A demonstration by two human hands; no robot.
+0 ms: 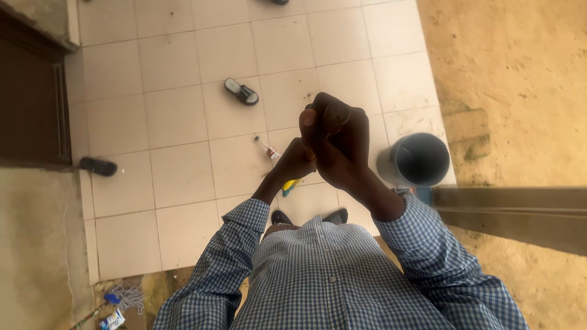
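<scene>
**Both hands closed on a pole end above the tiles**

The person stands on a pale tiled floor (177,116) and looks straight down past a blue checked shirt (324,275). The right hand (339,150) is raised close to the camera, its fingers curled fully round a dark, round-topped pole end (336,113) that shows just above the knuckles. The left hand (296,162) sits just below and to the left, touching the right, and its fingers are also wrapped tight; whether they grip the same pole lower down is hidden by the right hand. The pole itself runs down behind both hands and cannot be followed. Below the left wrist a small yellow and blue piece (288,186) peeks out near the floor; what it belongs to cannot be told.

A grey bucket (419,160) stands on the tiles just right of the right forearm, at the edge where the tiling meets sandy ground (520,79). A thin stick-like item with a white and red end (267,148) lies on the tiles just left of the hands. One black sandal (241,91) lies further up the floor, another (98,166) near the dark doorway (30,104) at the left. The toes of the person's shoes (309,217) show below the hands. At the bottom left, a mop head (125,298) rests on rough ground.
</scene>
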